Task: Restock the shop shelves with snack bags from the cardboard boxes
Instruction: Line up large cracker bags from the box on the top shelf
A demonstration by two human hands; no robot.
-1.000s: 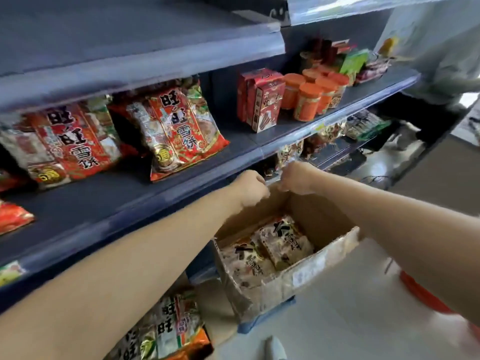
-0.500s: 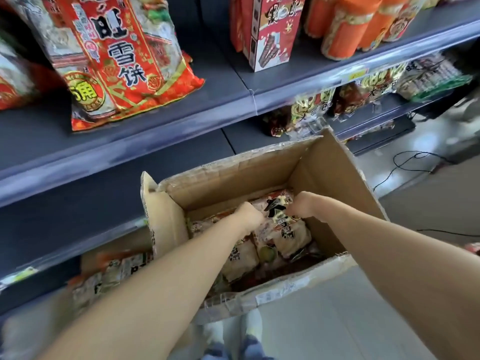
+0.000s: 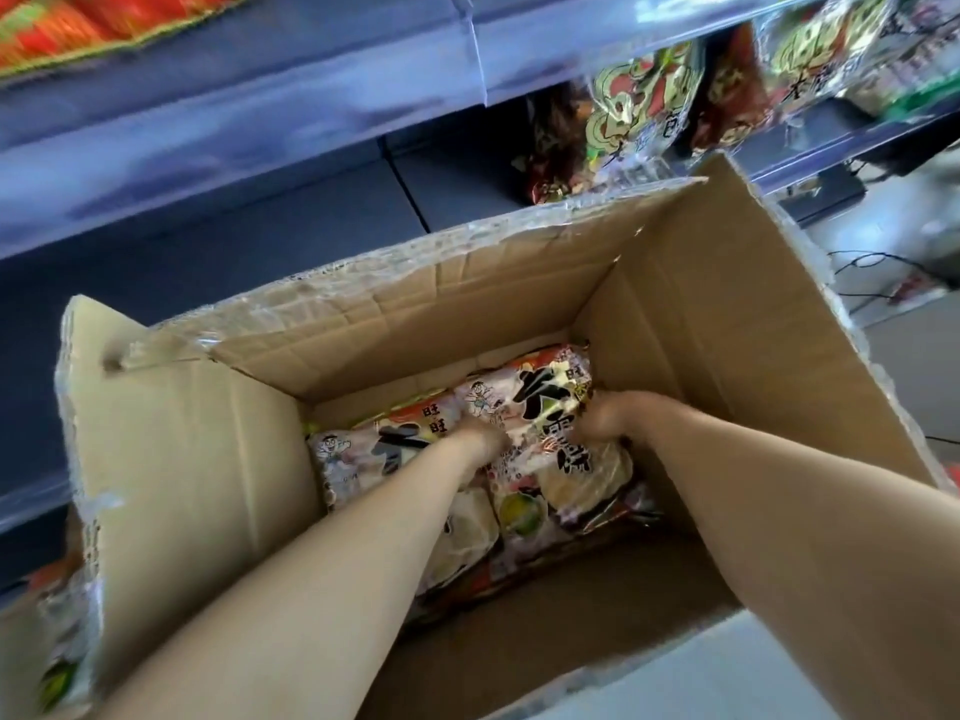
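Observation:
An open cardboard box stands on the floor in front of the shelves, its flaps up. Inside lie pale snack bags with black characters, side by side. Both my arms reach down into the box. My left hand grips the left edge of the right-hand snack bag. My right hand grips that same bag's right edge. The other snack bag lies to the left, partly under my left forearm. The fingers of both hands are hidden against the bag.
A blue-grey shelf edge runs across above the box. A lower shelf at the right holds several snack bags. Red snack bags sit at the top left. More bags lie left of the box. Cables trail on the floor.
The view has tilted down and closer to the box. Both hands went from the box's flaps down onto the right-hand snack bag and closed on its edges.

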